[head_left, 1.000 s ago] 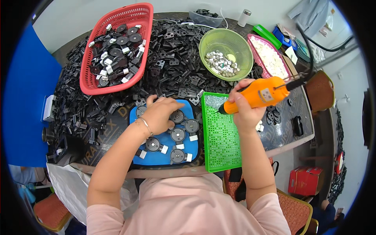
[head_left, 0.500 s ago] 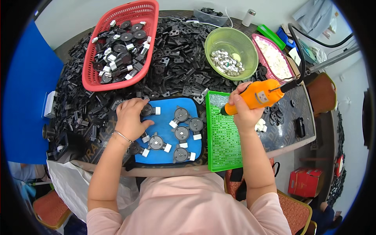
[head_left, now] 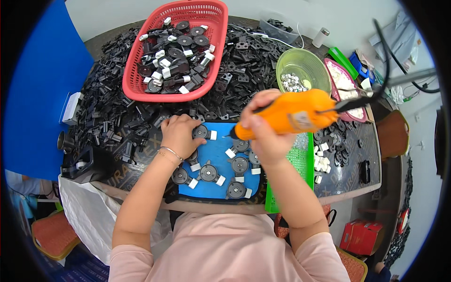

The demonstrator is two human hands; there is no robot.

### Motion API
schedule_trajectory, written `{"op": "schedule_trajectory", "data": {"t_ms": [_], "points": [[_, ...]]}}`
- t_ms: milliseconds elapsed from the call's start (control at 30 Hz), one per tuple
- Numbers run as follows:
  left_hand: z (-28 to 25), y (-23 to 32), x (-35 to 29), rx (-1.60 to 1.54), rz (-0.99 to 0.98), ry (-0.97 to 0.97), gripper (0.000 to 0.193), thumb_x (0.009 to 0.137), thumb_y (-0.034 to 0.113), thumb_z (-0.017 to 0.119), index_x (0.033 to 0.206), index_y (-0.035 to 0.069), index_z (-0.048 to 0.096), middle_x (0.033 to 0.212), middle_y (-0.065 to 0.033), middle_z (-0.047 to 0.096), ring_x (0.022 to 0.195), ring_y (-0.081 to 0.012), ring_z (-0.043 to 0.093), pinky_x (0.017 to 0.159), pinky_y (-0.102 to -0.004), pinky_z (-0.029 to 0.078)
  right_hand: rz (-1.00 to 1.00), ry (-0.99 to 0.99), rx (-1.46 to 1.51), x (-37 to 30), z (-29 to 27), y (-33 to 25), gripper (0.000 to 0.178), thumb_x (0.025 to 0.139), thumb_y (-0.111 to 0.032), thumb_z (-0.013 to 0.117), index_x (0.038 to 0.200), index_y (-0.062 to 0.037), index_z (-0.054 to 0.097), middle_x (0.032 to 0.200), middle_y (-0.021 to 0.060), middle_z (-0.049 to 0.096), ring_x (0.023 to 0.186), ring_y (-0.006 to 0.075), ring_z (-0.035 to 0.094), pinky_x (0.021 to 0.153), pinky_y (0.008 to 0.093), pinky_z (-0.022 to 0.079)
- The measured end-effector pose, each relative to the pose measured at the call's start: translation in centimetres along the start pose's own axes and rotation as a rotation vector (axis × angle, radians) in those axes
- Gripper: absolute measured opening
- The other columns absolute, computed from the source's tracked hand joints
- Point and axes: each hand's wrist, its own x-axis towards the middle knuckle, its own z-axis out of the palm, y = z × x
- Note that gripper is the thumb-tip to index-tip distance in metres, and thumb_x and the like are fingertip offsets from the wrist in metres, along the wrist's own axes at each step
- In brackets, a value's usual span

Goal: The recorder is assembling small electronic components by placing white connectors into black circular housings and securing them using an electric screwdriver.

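Note:
My right hand [head_left: 268,127] grips an orange electric screwdriver [head_left: 298,113], its thin bit pointing left above the blue mat [head_left: 220,152]. At the mat's upper left, my left hand [head_left: 181,136] has its fingers around a black round caster-like part [head_left: 200,132] with a white tip. Several similar black parts lie on the mat, such as one [head_left: 208,172] near its middle and one [head_left: 236,189] by its lower right corner. The green perforated tray [head_left: 300,165] stands beside the mat, partly covered by my right forearm; small shiny pieces lie in its far end.
Loose black parts [head_left: 112,108] are heaped across the table's back and left. A red basket [head_left: 128,82] of assembled parts stands on them. A green bowl [head_left: 314,66] holds metal pieces; a pink basket [head_left: 359,117] holds white ones. White blocks [head_left: 322,162] lie right of the tray.
My right hand has carried the screwdriver left, from over the green tray to over the blue mat. My left hand stays at the black part. The whole view has shifted somewhat.

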Motion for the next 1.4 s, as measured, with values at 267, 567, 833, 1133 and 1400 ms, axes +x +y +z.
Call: {"op": "schedule_trajectory", "data": {"t_ms": [267, 567, 833, 1133, 1400], "points": [[-0.2, -0.6, 0.7, -0.037, -0.062, -0.135, 0.049, 0.060, 0.035, 0.081, 0.104, 0.016, 0.069, 0.100, -0.0035, 0.065, 0.104, -0.0254, 0.053, 0.097, -0.0432, 0.028, 0.145, 0.006, 0.018, 0.0, 3.9, 4.0, 0.028, 0.075, 0.006, 0.061, 0.099, -0.0017, 0.048, 0.089, 0.0091, 0.053, 0.067, 0.0151, 0.057, 0.060, 0.0268, 0.049], [-0.1, -0.9, 0.5, -0.106, -0.058, -0.114, 0.048, 0.061, 0.032, 0.081, 0.103, 0.015, 0.068, 0.100, -0.0053, 0.066, 0.102, -0.0249, 0.055, 0.095, -0.0428, 0.028, 0.147, 0.013, 0.040, 0.0, 4.3, 4.4, 0.029, 0.074, 0.009, 0.059, 0.098, -0.0023, 0.048, 0.091, 0.0086, 0.052, 0.068, 0.0152, 0.057, 0.059, 0.0270, 0.049], [0.2, -0.9, 0.6, -0.111, -0.064, -0.107, 0.048, 0.060, 0.031, 0.081, 0.103, 0.014, 0.068, 0.097, -0.0047, 0.066, 0.100, -0.0252, 0.055, 0.094, -0.0439, 0.028, 0.202, -0.049, 0.035, -0.4, 4.3, 4.9, 0.028, 0.074, 0.009, 0.059, 0.097, -0.0020, 0.048, 0.091, 0.0081, 0.051, 0.070, 0.0148, 0.056, 0.060, 0.0267, 0.049], [0.4, -1.0, 0.6, -0.110, -0.044, -0.084, 0.047, 0.060, 0.032, 0.081, 0.102, 0.014, 0.068, 0.097, -0.0046, 0.066, 0.101, -0.0253, 0.055, 0.097, -0.0446, 0.027, 0.243, -0.120, 0.026, 0.6, 3.6, 4.6, 0.027, 0.075, 0.003, 0.062, 0.099, -0.0021, 0.050, 0.091, 0.0090, 0.054, 0.071, 0.0144, 0.058, 0.066, 0.0271, 0.049], [-0.4, 1.0, 0.6, 0.024, -0.065, -0.090, 0.046, 0.064, 0.043, 0.077, 0.094, 0.009, 0.069, 0.089, -0.0083, 0.068, 0.097, -0.0272, 0.057, 0.097, -0.0467, 0.028, 0.041, 0.140, 0.094, 2.0, -4.1, -3.4, 0.034, 0.076, -0.007, 0.058, 0.108, -0.0073, 0.048, 0.096, 0.0081, 0.051, 0.073, 0.0187, 0.054, 0.067, 0.0340, 0.044]]}}
